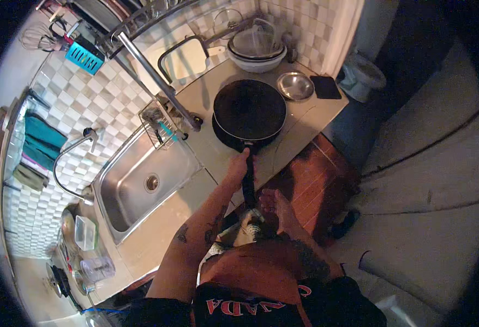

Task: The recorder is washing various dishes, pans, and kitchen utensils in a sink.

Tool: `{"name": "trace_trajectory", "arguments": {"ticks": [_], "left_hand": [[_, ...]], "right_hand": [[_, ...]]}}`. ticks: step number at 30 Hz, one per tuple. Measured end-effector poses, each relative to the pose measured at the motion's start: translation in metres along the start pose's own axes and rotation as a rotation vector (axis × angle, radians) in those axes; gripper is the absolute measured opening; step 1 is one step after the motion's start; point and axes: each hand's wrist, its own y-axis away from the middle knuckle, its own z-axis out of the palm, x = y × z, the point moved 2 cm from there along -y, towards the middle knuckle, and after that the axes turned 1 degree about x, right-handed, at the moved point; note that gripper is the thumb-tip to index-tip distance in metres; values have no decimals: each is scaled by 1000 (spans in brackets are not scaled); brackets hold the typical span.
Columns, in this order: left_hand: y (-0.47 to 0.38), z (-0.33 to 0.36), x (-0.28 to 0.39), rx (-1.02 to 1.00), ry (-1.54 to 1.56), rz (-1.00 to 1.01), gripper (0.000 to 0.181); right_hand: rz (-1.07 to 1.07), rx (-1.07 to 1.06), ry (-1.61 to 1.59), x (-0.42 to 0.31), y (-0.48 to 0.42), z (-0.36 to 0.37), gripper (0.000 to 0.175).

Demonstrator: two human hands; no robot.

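A black frying pan point(249, 109) is over the tiled counter point(190, 200), right of the sink. My left hand point(239, 169) is closed around its black handle close to the rim, thumb on top. Whether the pan rests on the counter or is held just above it, I cannot tell; a dark round shape shows beneath it. Beyond the counter's front edge, my right hand point(273, 202) is near the handle's far end, palm up with fingers loosely curled, holding nothing. A round metal lid or bowl point(295, 86) lies right of the pan, beside a dark square pad point(325, 87).
A steel sink point(137, 192) with a curved faucet point(57, 163) is at left, a wire caddy point(157, 126) at its corner. Stacked bowls point(257, 63) and a cutting board point(186, 59) stand at the back. Plastic containers point(86, 233) sit lower left.
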Motion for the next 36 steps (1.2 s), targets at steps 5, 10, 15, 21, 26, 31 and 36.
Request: {"name": "trace_trajectory", "arguments": {"ticks": [5, 10, 15, 21, 26, 31, 36], "left_hand": [[-14, -16, -3, 192, -574, 124, 53], [7, -47, -6, 439, -659, 267, 54], [-12, -48, -41, -3, -344, 278, 45], [-8, -45, -80, 179, -517, 299, 56], [197, -119, -63, 16, -555, -51, 50], [317, -190, -140, 241, -545, 431, 48], [454, -256, -203, 662, -701, 536, 39]], "right_hand": [[3, 5, 82, -20, -26, 10, 49], [29, 24, 50, -23, -64, 27, 40], [93, -261, 193, -62, -57, 80, 37], [-68, -404, 751, -50, -34, 63, 36], [68, -571, 1038, -31, 38, 159, 39], [932, -597, 863, 65, 70, 195, 44], [251, -1193, 1158, 150, 153, 280, 38]]}}
